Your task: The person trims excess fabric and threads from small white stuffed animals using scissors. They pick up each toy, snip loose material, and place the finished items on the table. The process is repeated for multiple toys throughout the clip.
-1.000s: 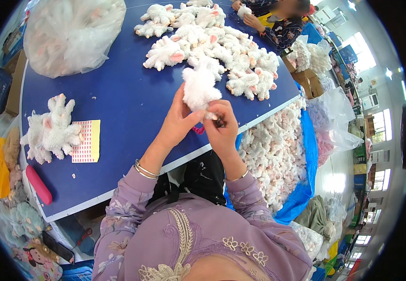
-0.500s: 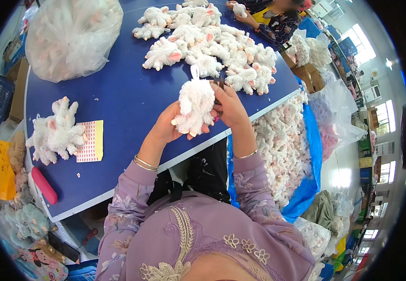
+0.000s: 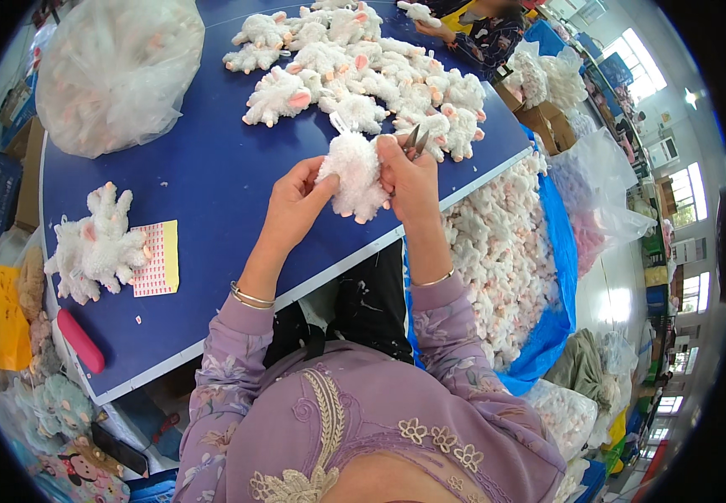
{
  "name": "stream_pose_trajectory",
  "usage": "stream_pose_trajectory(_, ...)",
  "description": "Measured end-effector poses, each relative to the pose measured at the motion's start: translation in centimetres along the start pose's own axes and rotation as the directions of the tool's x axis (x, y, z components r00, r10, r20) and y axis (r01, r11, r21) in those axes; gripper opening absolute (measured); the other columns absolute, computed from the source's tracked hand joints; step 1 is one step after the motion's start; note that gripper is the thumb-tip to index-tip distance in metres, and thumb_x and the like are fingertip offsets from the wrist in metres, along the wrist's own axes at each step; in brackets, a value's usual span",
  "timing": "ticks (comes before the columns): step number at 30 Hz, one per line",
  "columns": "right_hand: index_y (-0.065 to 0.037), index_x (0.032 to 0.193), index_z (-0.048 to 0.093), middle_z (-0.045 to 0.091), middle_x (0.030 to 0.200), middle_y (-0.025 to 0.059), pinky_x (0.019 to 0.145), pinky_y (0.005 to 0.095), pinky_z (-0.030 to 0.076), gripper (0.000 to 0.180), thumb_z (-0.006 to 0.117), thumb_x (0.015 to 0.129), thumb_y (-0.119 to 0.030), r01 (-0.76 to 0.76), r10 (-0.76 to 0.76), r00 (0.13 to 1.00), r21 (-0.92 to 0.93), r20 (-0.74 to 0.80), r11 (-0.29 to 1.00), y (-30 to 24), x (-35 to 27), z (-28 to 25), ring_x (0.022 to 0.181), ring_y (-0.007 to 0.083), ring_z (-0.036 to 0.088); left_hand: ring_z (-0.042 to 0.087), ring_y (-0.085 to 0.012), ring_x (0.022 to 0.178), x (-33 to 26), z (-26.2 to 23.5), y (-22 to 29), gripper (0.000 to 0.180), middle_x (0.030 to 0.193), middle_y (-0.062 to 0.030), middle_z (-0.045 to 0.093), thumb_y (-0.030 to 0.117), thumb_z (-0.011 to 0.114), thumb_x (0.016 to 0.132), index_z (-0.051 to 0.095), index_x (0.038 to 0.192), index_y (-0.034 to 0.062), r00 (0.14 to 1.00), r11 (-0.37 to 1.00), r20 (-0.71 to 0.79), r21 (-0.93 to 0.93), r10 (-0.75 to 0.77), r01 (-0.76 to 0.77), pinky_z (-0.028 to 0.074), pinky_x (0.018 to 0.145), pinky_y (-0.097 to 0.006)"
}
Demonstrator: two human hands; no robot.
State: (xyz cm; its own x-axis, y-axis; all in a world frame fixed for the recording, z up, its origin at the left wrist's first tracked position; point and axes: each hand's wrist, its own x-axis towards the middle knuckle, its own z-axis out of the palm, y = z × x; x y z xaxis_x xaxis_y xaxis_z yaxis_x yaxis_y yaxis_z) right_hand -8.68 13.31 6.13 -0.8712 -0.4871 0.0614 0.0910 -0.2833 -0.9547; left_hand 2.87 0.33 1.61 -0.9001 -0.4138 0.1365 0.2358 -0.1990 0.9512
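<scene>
From my remote seat, I have the small white plush toy (image 3: pixel 351 178) just above the centre of the head view, toward twelve o'clock, held up over the blue worktop (image 3: pixel 212 197). Its pale feet point to six o'clock. The left hand (image 3: pixel 292 205) grips it from nine o'clock, fingers closed on the fluffy edge, thumb across the front; I can't see the fingertips behind. The right hand (image 3: pixel 413 183) is at three o'clock, its fingers pinched on the opposite edge and curled round dark metal snips (image 3: pixel 416 142). The blades stand slightly apart, pointing toward one o'clock, clear of the toy's face.

Beyond, at twelve o'clock, I see a heap of similar white toys (image 3: pixel 354 71). A co-worker's hand (image 3: pixel 436 32) holds a white piece (image 3: pixel 418 13) at one o'clock. A stuffed clear bag (image 3: pixel 120 75) sits at ten. At nine, a couple of plush toys (image 3: pixel 101 243) partly overlap a yellow-edged sheet (image 3: pixel 157 264) of small red marks. A bright pink case (image 3: pixel 80 340) lies at eight. At three, beside the worktop, a blue sack (image 3: pixel 562 251) brims with white plush.
</scene>
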Motion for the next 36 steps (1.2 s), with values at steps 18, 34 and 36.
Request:
stream_pose_trajectory(18, -0.001, 0.1, 0.058, 0.058, 0.084, 0.0046, 0.044, 0.0224, 0.031, 0.026, 0.061, 0.09, -0.025, -0.238, 0.238, 0.971, 0.026, 0.011, 0.971, 0.6, -2.5, -1.0, 0.05, 0.0041, 0.038, 0.042, -0.0005, 0.065, 0.8, -1.8, -0.5, 0.023, 0.073, 0.0058, 0.052, 0.023, 0.055, 0.097, 0.056, 0.083, 0.0058, 0.972, 0.995, -0.212, 0.008, 0.103, -0.103, 0.036, 0.056, -0.019)
stream_pose_trajectory(34, 0.001, 0.089, 0.06, 0.054, 0.066, 0.0004, 0.044, 0.0205, 0.029, 0.014, 0.065, 0.087, -0.012, -0.304, 0.318, 0.895, -0.094, 0.313, 0.948, 3.5, -4.5, -1.3, 0.052, 0.0036, 0.043, 0.042, -0.0037, 0.058, 1.1, -2.5, -1.4, 0.037, 0.067, 0.0035, 0.053, 0.033, 0.053, 0.097, 0.054, 0.07, 0.0085, 0.933, 0.989, -0.354, -0.145, -0.06, 0.009, 0.034, 0.053, -0.021)
stream_pose_trajectory(36, 0.001, 0.087, 0.06, 0.054, 0.065, 0.0007, 0.044, 0.0204, 0.028, 0.015, 0.065, 0.087, -0.013, -0.3, 0.306, 0.902, -0.068, 0.304, 0.952, 3.5, -4.9, -1.2, 0.051, 0.0038, 0.042, 0.045, -0.0055, 0.058, 1.1, -2.1, -0.8, 0.039, 0.069, 0.0016, 0.055, 0.038, 0.051, 0.097, 0.055, 0.071, 0.008, 0.928, 0.968, -0.327, -0.228, -0.176, 0.103, 0.035, 0.054, -0.021)
